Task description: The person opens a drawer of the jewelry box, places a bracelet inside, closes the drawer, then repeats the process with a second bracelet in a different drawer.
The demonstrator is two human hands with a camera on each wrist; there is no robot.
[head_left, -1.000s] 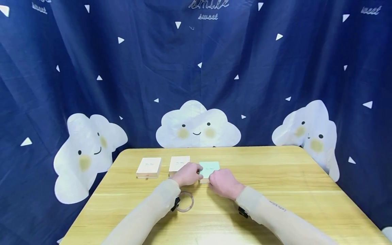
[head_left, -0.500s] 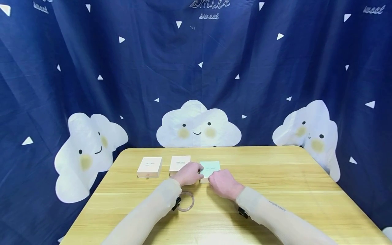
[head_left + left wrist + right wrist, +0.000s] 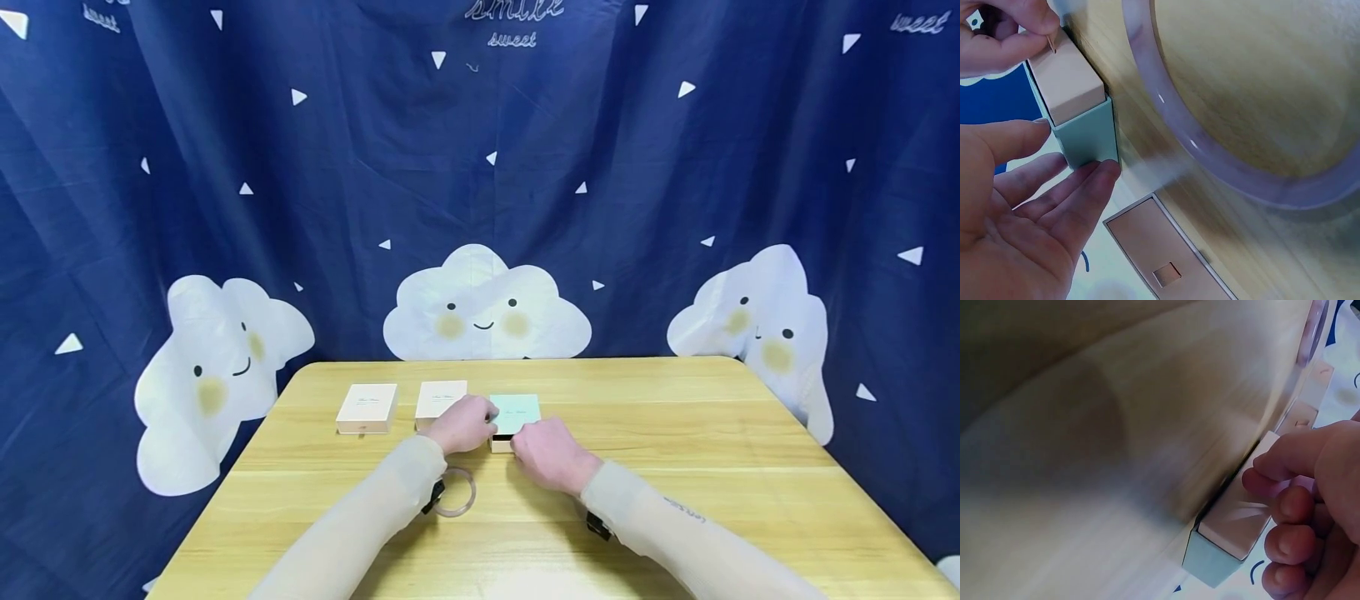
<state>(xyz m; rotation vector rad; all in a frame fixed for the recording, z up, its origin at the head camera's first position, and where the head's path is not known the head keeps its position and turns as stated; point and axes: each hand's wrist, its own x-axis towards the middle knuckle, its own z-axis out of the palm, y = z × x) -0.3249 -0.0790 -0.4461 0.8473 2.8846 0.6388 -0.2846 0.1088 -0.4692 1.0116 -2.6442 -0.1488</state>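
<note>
A mint-green drawer box [image 3: 519, 408] lies on the table, its pale pink drawer [image 3: 1069, 81] slid slightly out toward me. A dark gap shows between cover and drawer front in the head view. My right hand [image 3: 553, 452] pinches the small pull tab [image 3: 1052, 44] on the drawer front between thumb and finger, its other fingers curled. My left hand [image 3: 459, 425] holds the box's cover at its left side, fingertips against the green side wall and thumb at the top edge. The drawer's inside is hidden.
Two pale pink drawer boxes stand to the left: one box [image 3: 367, 407] farther out, another box [image 3: 438, 398] partly behind my left hand. A pale lilac bangle [image 3: 472, 492] lies on the wooden table [image 3: 712, 475] beside my left wrist. A dark blue curtain [image 3: 637, 208] hangs behind.
The drawer has come a little out of the green cover toward me, with the right hand drawing back slightly. The left hand stays in place at the cover.
</note>
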